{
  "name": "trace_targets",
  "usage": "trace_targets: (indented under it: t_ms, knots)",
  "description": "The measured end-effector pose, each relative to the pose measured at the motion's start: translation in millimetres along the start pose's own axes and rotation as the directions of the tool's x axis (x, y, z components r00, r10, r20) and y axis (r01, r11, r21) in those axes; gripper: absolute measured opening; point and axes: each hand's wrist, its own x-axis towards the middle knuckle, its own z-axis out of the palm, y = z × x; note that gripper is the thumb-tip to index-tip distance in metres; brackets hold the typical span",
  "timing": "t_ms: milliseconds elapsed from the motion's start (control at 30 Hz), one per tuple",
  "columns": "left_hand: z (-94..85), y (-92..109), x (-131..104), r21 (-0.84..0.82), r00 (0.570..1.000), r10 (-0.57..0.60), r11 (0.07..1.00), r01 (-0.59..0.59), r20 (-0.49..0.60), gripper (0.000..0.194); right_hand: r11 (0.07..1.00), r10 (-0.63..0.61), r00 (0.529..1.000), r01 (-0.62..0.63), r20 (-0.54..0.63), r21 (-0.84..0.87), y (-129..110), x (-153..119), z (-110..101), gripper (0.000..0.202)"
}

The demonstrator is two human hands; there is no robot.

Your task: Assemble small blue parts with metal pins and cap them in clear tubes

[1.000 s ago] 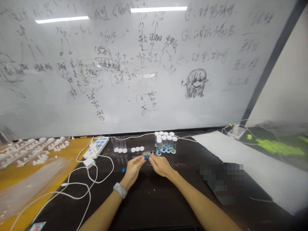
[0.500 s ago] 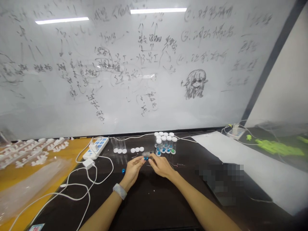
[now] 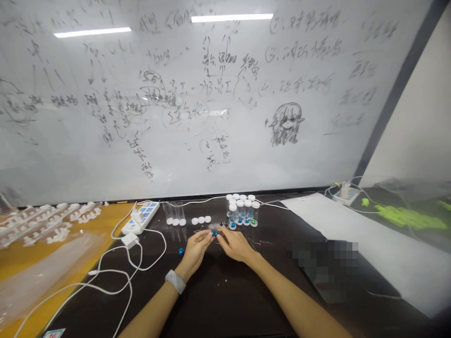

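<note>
**Both hands meet over a small blue bead in front of the vial cluster**

Step in hand, as judged: fine handling of one bead, with the filled vials standing just beyond. The rig forbids guessing further; the next move, by my reading, calls for a steady pinch and little travel, since the bead is small and round and would roll on the dark table [image 3: 225, 300].

Left hand [image 3: 195, 249]: forearm comes in from the near left, a grey wristband [image 3: 175, 280] at the wrist. The fingers are drawn together toward the bead, tips pointing far and right. Whether they actually pinch the blue bead [image 3: 214, 233] or only touch it cannot be told at this size.

Right hand [image 3: 234, 244]: forearm enters from the near right, palm down, fingers curled with the tips meeting those of the left hand at the bead. Its grip likewise cannot be told.

Location of the bead: between the two sets of fingertips, near the table surface, just on the near side of the capped vials [image 3: 242, 210], which hold blue and green beads.

Surroundings: three loose white caps [image 3: 201, 219] and open clear tubes [image 3: 175, 212] to the far left of the hands; a second blue bead [image 3: 181, 251] lies loose left of the left hand. A power strip [image 3: 141, 216] with white cables sits further left.
</note>
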Motion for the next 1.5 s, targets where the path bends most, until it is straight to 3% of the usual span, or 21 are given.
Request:
trace_targets:
  t_ms: [200,367,600,767,867,1067,1200,1267,1333,1400,1500]
  knots:
    - [1.2,1,-2,0.065,1.000,0.006,0.998,-0.006,-0.004,0.034,1.000,-0.024,1.000,0.024,-0.001,-0.011,0,0,2,0.020]
    - [-0.1,-2,0,0.145,0.996,0.084,0.986,-0.085,0.018,0.032,1.000,-0.011,1.000,0.011,-0.006,-0.001,1,1,8,0.021]
    - [0.1,0,-1,0.250,0.985,0.173,0.952,-0.174,0.028,0.029,0.995,0.019,1.000,-0.021,0.020,0.098,0,0,13,0.022]
    - [7.6,6,-6,0.193,0.993,0.104,0.975,-0.111,0.048,0.037,0.957,0.068,0.997,-0.052,-0.048,0.286,2,4,7,0.023]
    - [11.6,11,-11,0.158,0.993,0.002,0.987,-0.021,0.119,0.047,0.867,0.145,0.987,-0.097,-0.062,0.489,8,10,8,0.031]
    - [10.7,18,-15,0.115,0.968,-0.129,0.988,0.106,0.216,0.045,0.562,0.165,0.963,-0.268,0.211,0.782,12,15,9,0.043]
    - [6.7,24,-9,0.296,0.948,-0.202,0.947,0.125,0.247,0.040,0.451,0.161,0.963,-0.268,0.218,0.851,10,14,4,0.040]
    - [2.4,29,-1,0.469,0.980,-0.091,0.883,-0.002,0.176,0.035,0.430,0.212,0.962,-0.250,0.172,0.867,12,16,5,0.041]
    - [-4.3,40,10,0.662,0.978,0.187,0.723,-0.200,0.091,0.029,0.425,0.269,0.953,-0.245,0.136,0.872,17,17,8,0.043]
    - [-12.5,55,23,0.860,0.896,0.436,0.422,-0.286,0.084,0.024,0.423,0.295,0.946,-0.253,0.131,0.870,22,18,13,0.044]
    - [-24.0,82,44,0.978,0.762,0.616,-0.073,-0.197,0.200,0.027,0.412,0.310,0.941,-0.264,0.138,0.872,27,17,19,0.045]
